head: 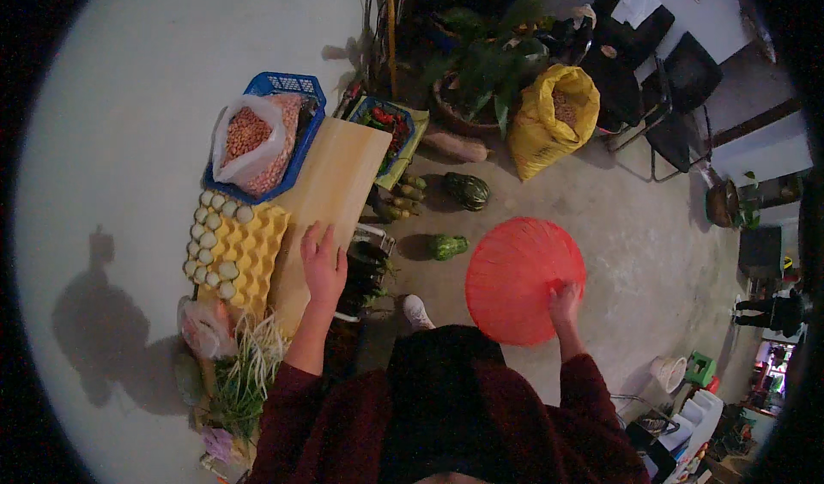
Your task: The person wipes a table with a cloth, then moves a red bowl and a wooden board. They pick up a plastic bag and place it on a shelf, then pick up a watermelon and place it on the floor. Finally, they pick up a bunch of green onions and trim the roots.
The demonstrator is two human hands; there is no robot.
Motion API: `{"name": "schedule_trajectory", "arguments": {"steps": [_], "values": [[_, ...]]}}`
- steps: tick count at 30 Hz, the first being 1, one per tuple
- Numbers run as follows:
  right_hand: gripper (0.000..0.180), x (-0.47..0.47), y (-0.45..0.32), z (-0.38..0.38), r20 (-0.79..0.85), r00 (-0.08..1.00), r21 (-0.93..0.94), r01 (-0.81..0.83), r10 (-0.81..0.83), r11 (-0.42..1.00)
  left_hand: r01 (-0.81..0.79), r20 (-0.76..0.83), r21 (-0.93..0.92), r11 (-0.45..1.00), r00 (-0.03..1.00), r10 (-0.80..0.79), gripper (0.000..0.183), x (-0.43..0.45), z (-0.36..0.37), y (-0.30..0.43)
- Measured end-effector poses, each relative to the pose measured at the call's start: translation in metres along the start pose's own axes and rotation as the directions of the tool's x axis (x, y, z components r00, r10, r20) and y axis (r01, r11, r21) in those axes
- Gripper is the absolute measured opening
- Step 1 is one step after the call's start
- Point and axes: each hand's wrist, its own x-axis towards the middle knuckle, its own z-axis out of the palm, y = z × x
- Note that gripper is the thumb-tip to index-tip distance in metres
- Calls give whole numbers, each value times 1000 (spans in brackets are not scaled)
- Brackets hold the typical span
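Note:
My right hand (564, 305) grips a large round red cover (515, 278) near its right side. The cover has fine radiating lines and hangs above the floor, in front of my body. My left hand (323, 262) is empty, its fingers apart, over the right edge of a long pale wooden board (335, 168). Whether it touches the board I cannot tell. Left of that hand lies a yellow egg tray (257, 252) with several pale eggs (207, 239) along its far side. Dark eggplants (367, 259) rest in a white-rimmed basket just right of the hand.
A blue plastic basket (309, 143) holds a bag of peanuts (248, 136). Green onions (244, 374) lie nearer me. On the floor are a striped squash (467, 191), a small green gourd (449, 246) and a yellow sack (541, 130). Black chairs (682, 98) stand at upper right.

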Motion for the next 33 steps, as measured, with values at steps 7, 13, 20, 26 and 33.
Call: {"name": "schedule_trajectory", "arguments": {"steps": [7, 13, 20, 26, 33], "values": [[65, 165, -231, 8, 321, 929, 172, 136, -186, 976, 160, -63, 89, 983, 986, -154, 46, 28, 29, -16], [47, 258, -354, 107, 55, 902, 133, 419, -429, 898, 201, -46, 187, 962, 980, -196, 47, 29, 33, -16], [49, 320, -506, 202, 227, 719, 196, 627, -657, 754, 259, 20, 256, 931, 962, -273, 49, 27, 30, -12], [40, 312, -621, 235, 318, 640, 248, 656, -700, 713, 308, 57, 249, 918, 942, -331, 51, 26, 24, -7], [49, 313, -659, 306, 451, 637, 382, 496, -626, 780, 318, 58, 249, 915, 938, -342, 52, 27, 27, -10]]}}
